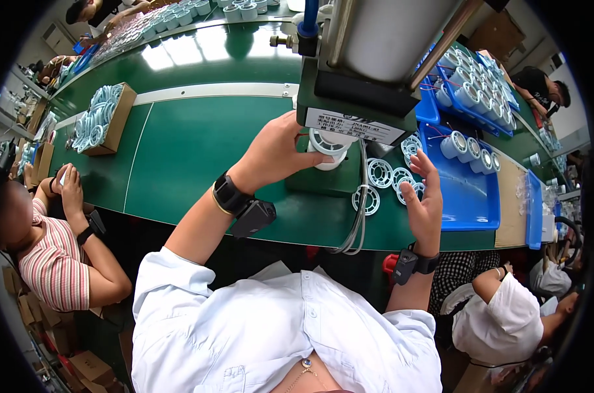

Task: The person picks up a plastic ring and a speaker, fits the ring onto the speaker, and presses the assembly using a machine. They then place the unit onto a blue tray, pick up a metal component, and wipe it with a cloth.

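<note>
Beneath the head of a pneumatic press point(359, 98), a white round housing point(327, 147) with a ringed top stands on the dark green base point(329, 180). My left hand point(280, 149) grips it, the thumb across its near side and the fingers behind, partly hidden by the press. My right hand point(422, 203) is raised over the bench's near edge with its fingers apart, holding nothing. Between the press and that hand lie several pale blue slotted rings point(379, 173), some overlapping. Grey cables point(362, 203) hang down beside the base.
A blue tray point(470, 209) on the right holds several white cylinders point(455, 145); fuller trays stand behind it. Far left, a cardboard box point(121, 118) of pale blue rings sits on the green bench point(198, 141). Co-workers sit close on both sides; others work across the bench.
</note>
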`<control>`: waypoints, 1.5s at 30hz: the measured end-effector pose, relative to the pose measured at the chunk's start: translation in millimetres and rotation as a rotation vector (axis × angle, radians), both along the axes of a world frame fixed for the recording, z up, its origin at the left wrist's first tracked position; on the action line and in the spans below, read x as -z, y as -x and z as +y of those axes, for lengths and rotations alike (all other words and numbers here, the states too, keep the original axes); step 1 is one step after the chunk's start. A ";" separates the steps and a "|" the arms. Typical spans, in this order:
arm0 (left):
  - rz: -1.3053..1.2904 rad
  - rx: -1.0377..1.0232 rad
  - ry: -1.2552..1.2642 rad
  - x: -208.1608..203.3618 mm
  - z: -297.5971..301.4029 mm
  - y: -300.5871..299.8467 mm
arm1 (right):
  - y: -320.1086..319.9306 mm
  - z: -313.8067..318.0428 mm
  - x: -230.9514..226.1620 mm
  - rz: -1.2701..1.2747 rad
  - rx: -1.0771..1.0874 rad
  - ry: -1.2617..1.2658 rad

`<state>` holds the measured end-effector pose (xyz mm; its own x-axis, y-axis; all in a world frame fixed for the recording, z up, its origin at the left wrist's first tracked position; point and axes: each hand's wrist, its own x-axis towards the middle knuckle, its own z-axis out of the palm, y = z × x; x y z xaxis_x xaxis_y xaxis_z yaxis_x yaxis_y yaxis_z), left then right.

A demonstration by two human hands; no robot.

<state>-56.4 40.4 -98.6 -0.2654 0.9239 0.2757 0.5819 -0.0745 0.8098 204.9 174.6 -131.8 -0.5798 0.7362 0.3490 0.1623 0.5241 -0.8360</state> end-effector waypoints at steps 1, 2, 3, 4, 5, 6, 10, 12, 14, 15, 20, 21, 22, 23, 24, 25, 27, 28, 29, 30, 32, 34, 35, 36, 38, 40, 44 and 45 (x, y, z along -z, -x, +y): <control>0.007 -0.005 -0.007 1.5 0.2 1.8 | 2.5 4.1 -0.5 0.007 -0.005 -0.007; -0.022 0.003 0.035 -0.3 1.7 0.7 | 3.7 9.3 -0.3 -0.013 -0.018 -0.022; -0.051 0.011 0.078 -1.8 2.4 -0.3 | 5.3 14.2 -0.3 -0.034 -0.031 -0.037; -0.080 0.017 0.120 -3.3 3.0 -0.5 | 7.5 18.6 -0.7 -0.056 -0.045 -0.051; -0.077 0.016 0.114 -4.0 3.9 0.1 | 10.2 22.8 -1.8 -0.053 -0.046 -0.058; -0.103 0.024 0.119 -3.4 4.9 0.9 | 13.2 26.9 -3.3 -0.142 -0.063 -0.123; -0.128 0.065 0.102 10.1 3.7 7.6 | 29.8 40.8 5.1 -0.413 -0.067 -0.323; -0.083 0.121 0.037 21.7 1.1 17.9 | 39.3 47.8 15.6 -0.607 -0.003 -0.472; -0.033 0.087 -0.068 31.7 -2.2 39.1 | 43.9 52.3 24.5 -0.586 -0.003 -0.512; 0.011 0.055 -0.166 35.8 -8.2 50.1 | 43.2 50.4 27.2 -0.572 -0.005 -0.545; 0.235 -0.288 -0.010 66.1 -32.1 85.0 | 49.1 44.2 22.7 -0.550 -0.001 -0.668; 0.236 -0.286 -0.014 72.0 -33.1 88.7 | 51.7 42.9 17.7 -0.550 0.003 -0.671; 0.272 -0.276 0.003 76.3 -32.7 91.1 | 55.1 40.8 9.7 -0.469 -0.045 -0.585; 0.308 -0.264 0.020 80.2 -32.1 93.3 | 59.4 37.6 0.9 -0.387 -0.091 -0.499; 0.344 -0.246 0.037 84.2 -30.3 94.4 | 66.3 30.0 -6.9 -0.229 -0.212 -0.404; 0.344 -0.228 0.032 87.0 -27.9 94.9 | 75.1 18.4 -15.9 -0.071 -0.324 -0.309; 0.457 -0.224 0.003 94.6 -23.6 96.7 | 96.6 -5.3 -29.3 -0.225 -0.365 -0.197; 0.482 -0.252 -0.012 96.9 -25.0 98.0 | 102.0 -11.4 -37.3 -0.237 -0.359 -0.186; 0.506 -0.277 -0.032 99.5 -27.8 100.9 | 105.2 -11.3 -42.5 -0.248 -0.347 -0.176; 0.479 -0.248 -0.020 100.5 -29.8 105.2 | 106.6 -8.9 -40.1 -0.252 -0.285 -0.185; 0.423 -0.216 0.017 92.3 -31.9 101.6 | 98.3 0.3 -27.0 0.012 -0.256 0.030; 0.396 -0.191 0.030 92.1 -36.4 98.7 | 67.5 11.5 -37.2 0.000 -0.153 0.021; 0.406 -0.213 0.044 94.9 -36.5 102.2 | 52.6 17.6 -42.7 -0.007 -0.090 0.015; 0.415 -0.236 0.058 97.5 -36.0 104.6 | 34.3 26.4 -37.8 0.023 -0.017 0.027; 0.413 -0.195 0.055 92.6 -32.8 102.0 | -11.8 56.0 -18.1 0.049 0.083 0.024; 0.415 -0.178 0.095 86.3 -35.0 97.3 | -52.8 82.2 -3.5 -0.001 0.281 0.059; 0.468 -0.174 0.063 87.1 -31.6 100.0 | -76.1 98.2 -10.4 -0.214 0.268 -0.039; 0.471 -0.175 0.063 87.9 -31.6 99.0 | -73.7 102.1 -9.1 -0.211 0.267 -0.039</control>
